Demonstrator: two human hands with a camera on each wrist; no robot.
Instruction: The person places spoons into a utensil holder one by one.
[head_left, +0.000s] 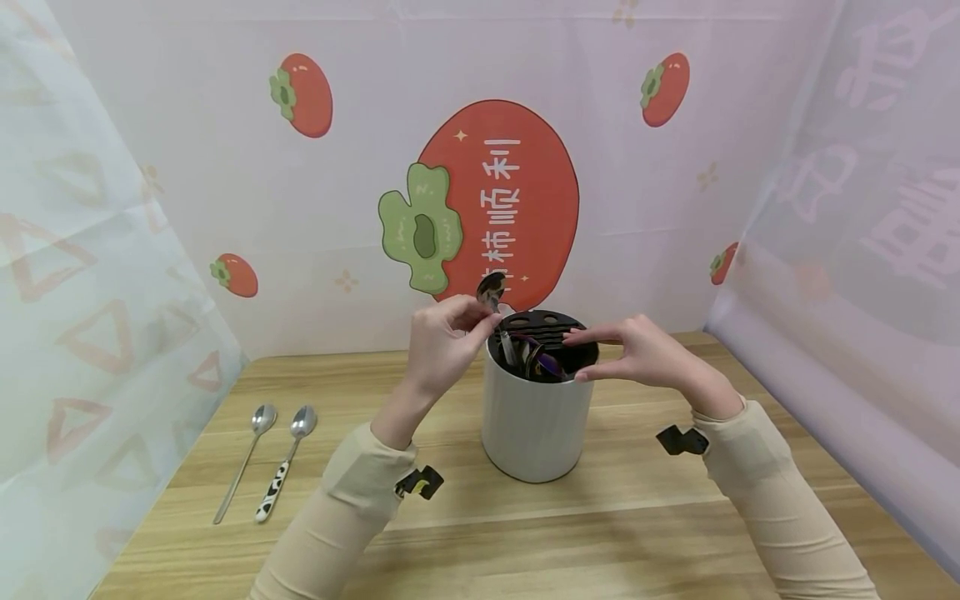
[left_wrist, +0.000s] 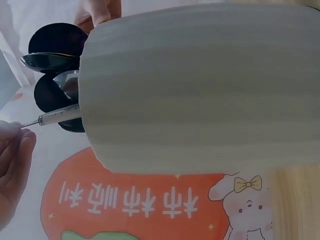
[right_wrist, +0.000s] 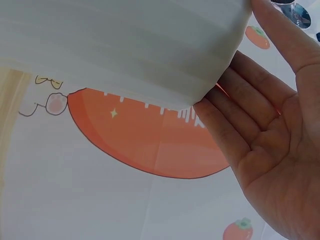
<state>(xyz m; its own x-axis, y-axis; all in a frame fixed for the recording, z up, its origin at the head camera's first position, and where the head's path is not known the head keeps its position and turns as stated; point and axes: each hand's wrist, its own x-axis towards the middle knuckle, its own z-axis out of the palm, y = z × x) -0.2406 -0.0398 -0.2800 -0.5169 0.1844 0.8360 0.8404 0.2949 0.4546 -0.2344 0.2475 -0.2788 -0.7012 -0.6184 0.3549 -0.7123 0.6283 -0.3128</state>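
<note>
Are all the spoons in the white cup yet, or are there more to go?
Not all. Several utensils already stand in the white holder. The left hand pinches a spoon at the holder's rim, bowl end up. The right hand rests with straight fingers on the rim. Two spoons lie on the table: a plain spoon and a spotted-handle spoon.

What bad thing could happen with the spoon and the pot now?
The left hand only pinches the spoon by its thin handle, so it might slip and clatter down. The pot is tall and the right hand just touches its rim with straight fingers, so a snagged spoon could perhaps tip it. The holder's slots are crowded, so spoons may jam.
</note>
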